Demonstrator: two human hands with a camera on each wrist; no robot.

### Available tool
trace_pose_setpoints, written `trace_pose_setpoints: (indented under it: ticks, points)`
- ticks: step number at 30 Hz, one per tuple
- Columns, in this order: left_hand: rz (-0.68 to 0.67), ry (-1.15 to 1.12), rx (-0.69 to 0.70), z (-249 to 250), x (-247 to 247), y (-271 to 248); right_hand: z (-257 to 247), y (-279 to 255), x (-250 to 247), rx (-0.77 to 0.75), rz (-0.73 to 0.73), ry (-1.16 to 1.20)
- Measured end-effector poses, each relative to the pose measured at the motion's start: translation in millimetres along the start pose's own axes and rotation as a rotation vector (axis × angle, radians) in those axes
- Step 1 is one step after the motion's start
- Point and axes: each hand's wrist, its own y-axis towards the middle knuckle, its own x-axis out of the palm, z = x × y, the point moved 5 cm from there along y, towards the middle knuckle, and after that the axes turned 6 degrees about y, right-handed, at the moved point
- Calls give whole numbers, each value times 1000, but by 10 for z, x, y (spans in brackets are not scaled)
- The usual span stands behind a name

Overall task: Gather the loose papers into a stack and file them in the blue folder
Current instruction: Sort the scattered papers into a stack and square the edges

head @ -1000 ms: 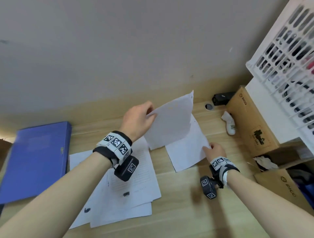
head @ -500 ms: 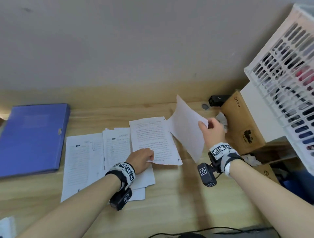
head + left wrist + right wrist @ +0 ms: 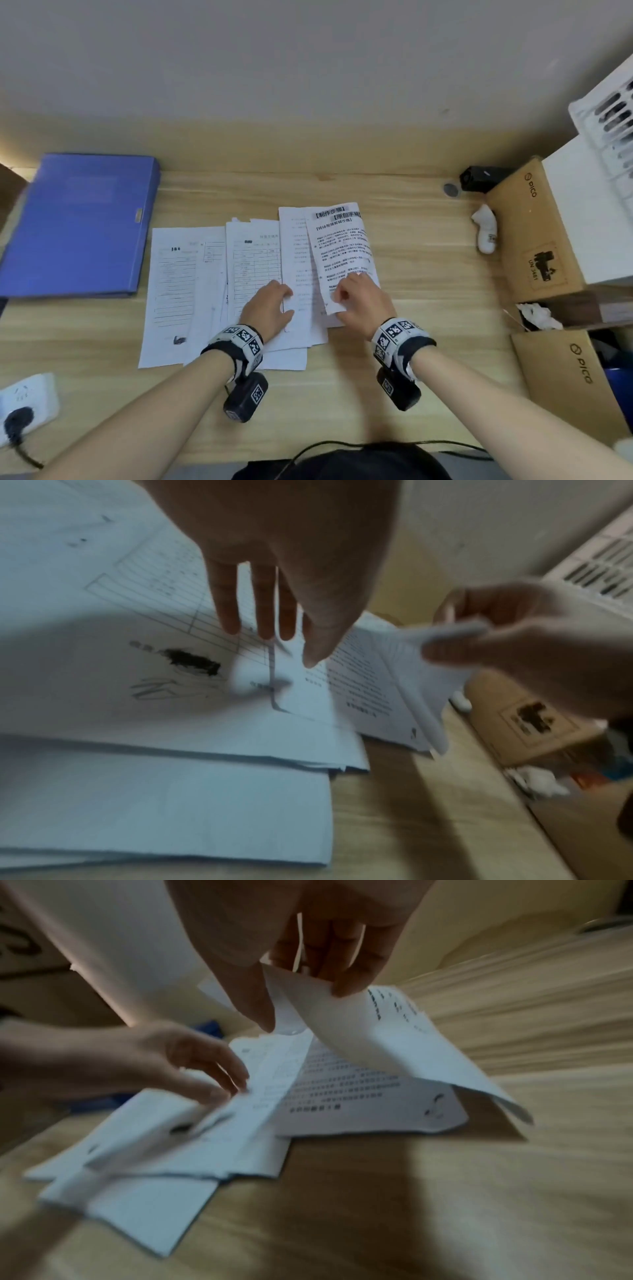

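Several printed sheets [image 3: 212, 284] lie fanned and overlapping on the wooden desk [image 3: 428, 308]. My left hand [image 3: 270, 305] rests on them with straight fingers [image 3: 260, 607] pressing the pile [image 3: 171, 737]. My right hand [image 3: 356, 294] pinches the near edge of a printed sheet [image 3: 342, 250] between thumb and fingers [image 3: 342, 961]; that sheet [image 3: 394, 1042] curls up over the right end of the pile. The closed blue folder [image 3: 78, 222] lies flat at the far left, apart from both hands.
Brown cardboard boxes [image 3: 534, 233] and a white crate [image 3: 606, 116] crowd the right side. A small white object [image 3: 486, 229] and a black device [image 3: 479, 178] sit near the boxes. A power strip [image 3: 24, 401] with a plugged cable lies at the near left edge.
My right hand brought the lifted sheet down and leftwards onto the right end of the pile. My left hand stays pressed on the papers.
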Motion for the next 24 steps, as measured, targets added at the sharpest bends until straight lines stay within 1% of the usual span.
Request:
trace_pose_setpoints:
  ticks: [1,3,6,8,9,11,13,14,16,18,20,21,22,24]
  points:
    - [29,-20,-64,-63,-16,-6,-12,1,99,-12,-34,-26]
    - [49,-101,-170,-138,-37,-6,-68,12,263,-62,-53,-63]
    - [-10,-221,-352,-198,-10,15,-184,67,449,-140,-67,-82]
    - [-45,-310,-453,-254,51,52,-230,102,549,-166,-109,-65]
    - [-54,-364,-485,-269,71,72,-240,116,575,-169,-128,-43]
    - [-78,-455,-506,-274,107,112,-227,138,564,-167,-147,23]
    - [-134,-494,-477,-228,113,130,-138,160,465,-136,-99,111]
    - [-150,-497,-471,-213,114,133,-55,182,381,-102,-33,157]
    - [-137,-516,-497,-199,90,134,245,254,186,32,146,236]
    - [-107,-546,-516,-189,54,120,620,334,6,254,268,262]
    - [-108,-594,-501,-168,34,94,911,408,-74,465,269,238]
    - [-115,-615,-490,-160,31,82,997,439,-84,537,251,214]
    - [-125,-626,-483,-145,25,67,1048,465,-82,588,235,180]
    - [-135,-630,-492,-114,30,46,1098,516,-61,634,192,103]
